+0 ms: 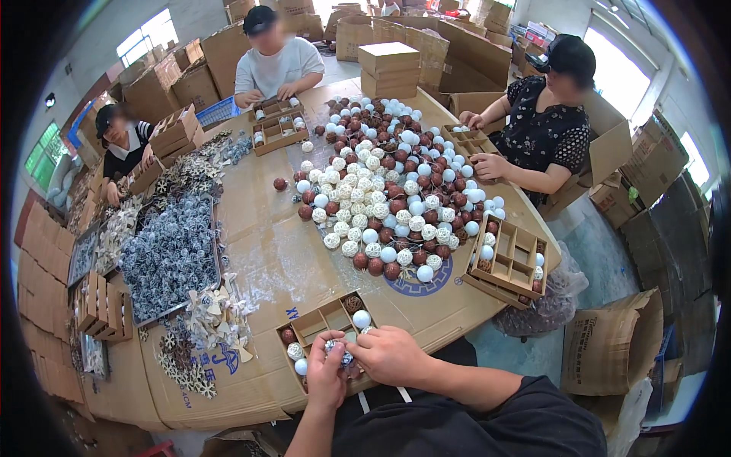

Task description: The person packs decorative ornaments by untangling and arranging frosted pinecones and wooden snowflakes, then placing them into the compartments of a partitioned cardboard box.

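At six o'clock on the table (259, 263), our left hand (327, 373) tilts toward one, grasping small silvery ornaments (346, 357) above the divided box (308, 324); our right hand (392, 356), angled in from four, bends its fingers against them, whether gripping we cannot tell.

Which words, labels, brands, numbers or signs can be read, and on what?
Cardboard table cover: blue lettering at lower left and beside the divided box, partly legible, not copied.
Same cover: blue round emblem, partly under balls.
Open carton, right: dark print, too blurred.
Carton above it: too small.
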`<action>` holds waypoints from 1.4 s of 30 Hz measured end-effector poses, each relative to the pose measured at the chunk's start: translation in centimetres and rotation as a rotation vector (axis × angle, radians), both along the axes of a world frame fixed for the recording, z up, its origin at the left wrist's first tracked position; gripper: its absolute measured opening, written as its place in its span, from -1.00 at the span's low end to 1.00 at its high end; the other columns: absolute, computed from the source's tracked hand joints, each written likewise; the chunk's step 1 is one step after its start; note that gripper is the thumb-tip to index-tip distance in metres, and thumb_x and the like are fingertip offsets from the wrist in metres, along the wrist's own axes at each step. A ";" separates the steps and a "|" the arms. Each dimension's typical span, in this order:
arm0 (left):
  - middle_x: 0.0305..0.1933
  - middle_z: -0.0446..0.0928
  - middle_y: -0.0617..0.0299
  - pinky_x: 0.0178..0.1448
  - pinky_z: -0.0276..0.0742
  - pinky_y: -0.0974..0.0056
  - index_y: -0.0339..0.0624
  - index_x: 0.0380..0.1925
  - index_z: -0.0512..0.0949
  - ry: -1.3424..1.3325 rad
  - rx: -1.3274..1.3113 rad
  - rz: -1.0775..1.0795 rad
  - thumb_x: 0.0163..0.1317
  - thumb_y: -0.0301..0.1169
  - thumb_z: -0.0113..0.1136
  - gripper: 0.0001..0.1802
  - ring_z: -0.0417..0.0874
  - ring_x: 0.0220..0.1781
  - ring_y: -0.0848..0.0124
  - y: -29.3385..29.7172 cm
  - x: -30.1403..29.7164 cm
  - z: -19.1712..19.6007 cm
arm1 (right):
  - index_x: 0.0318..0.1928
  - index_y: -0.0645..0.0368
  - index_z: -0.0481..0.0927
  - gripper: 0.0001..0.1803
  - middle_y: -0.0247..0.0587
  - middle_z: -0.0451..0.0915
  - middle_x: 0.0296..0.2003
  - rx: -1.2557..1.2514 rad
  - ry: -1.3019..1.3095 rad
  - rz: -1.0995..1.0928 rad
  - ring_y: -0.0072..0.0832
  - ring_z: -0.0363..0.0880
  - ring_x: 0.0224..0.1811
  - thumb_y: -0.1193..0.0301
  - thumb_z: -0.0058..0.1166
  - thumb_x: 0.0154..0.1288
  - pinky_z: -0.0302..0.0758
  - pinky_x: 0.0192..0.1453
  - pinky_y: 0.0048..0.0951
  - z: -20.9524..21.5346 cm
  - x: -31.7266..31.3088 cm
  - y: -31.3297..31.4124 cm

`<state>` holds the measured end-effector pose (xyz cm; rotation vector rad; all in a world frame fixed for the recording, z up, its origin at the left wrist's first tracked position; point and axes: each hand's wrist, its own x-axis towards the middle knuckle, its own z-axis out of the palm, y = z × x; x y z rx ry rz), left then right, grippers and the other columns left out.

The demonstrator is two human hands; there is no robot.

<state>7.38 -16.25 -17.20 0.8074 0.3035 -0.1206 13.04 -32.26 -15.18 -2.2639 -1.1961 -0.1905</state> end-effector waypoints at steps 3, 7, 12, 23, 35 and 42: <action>-0.27 0.48 0.32 -0.37 0.45 0.44 -0.17 -0.03 0.43 0.001 0.184 0.124 0.38 -0.36 0.19 -0.76 0.48 -0.37 0.60 -1.7 0.0 -0.2 | -0.22 0.14 0.62 -0.78 -0.36 0.48 -0.48 0.030 -0.020 -0.069 -0.37 0.59 -0.38 0.38 0.20 0.08 0.47 -0.33 -0.31 -0.3 -0.7 0.4; -0.32 0.51 0.31 -0.20 0.45 0.47 -0.20 -0.18 0.50 0.009 0.296 0.191 0.39 -0.36 0.18 -0.84 0.49 -0.30 0.60 -1.8 0.7 -1.0 | -0.22 0.18 0.62 -0.77 -0.34 0.49 -0.48 0.090 -0.027 -0.116 -0.39 0.58 -0.39 0.40 0.18 0.08 0.47 -0.32 -0.34 -0.4 -1.8 0.9; -0.35 0.53 0.23 -0.15 0.47 0.39 -0.27 -0.28 0.48 -0.152 0.313 0.185 0.39 -0.41 0.08 -0.86 0.52 -0.30 0.51 -1.4 0.5 -1.6 | -0.29 0.18 0.64 -0.86 -0.29 0.52 -0.50 0.201 0.037 -0.204 -0.32 0.57 -0.45 0.44 0.21 0.11 0.49 -0.33 -0.30 -0.8 -3.0 1.7; -0.39 0.52 0.16 -0.21 0.47 0.35 -0.27 -0.40 0.44 -0.179 0.287 0.355 0.38 -0.44 -0.03 -0.82 0.49 -0.36 0.46 -1.3 0.5 -2.6 | -0.31 0.17 0.63 -0.90 -0.20 0.52 -0.49 0.277 0.317 -0.179 -0.25 0.57 -0.47 0.45 0.21 0.16 0.50 -0.38 -0.27 0.1 -3.4 2.5; -0.38 0.56 0.12 -0.21 0.50 0.34 -0.31 -0.40 0.47 -0.207 0.424 0.443 0.37 -0.44 -0.03 -0.80 0.51 -0.36 0.47 -0.6 0.5 -1.4 | -0.18 0.22 0.69 -0.85 -0.15 0.57 -0.49 0.500 0.517 -0.130 -0.30 0.54 -0.51 0.44 0.22 0.28 0.46 -0.39 -0.33 0.6 -3.3 3.2; -0.46 0.49 0.25 -0.35 0.40 0.44 -0.27 -0.42 0.48 -0.156 0.476 0.429 0.36 -0.47 0.05 -0.84 0.46 -0.44 0.57 0.5 0.0 -2.0 | -0.19 0.21 0.69 -0.85 -0.14 0.53 -0.49 0.358 0.419 -0.046 -0.23 0.59 -0.46 0.49 0.23 0.22 0.51 -0.36 -0.29 0.4 -2.5 3.5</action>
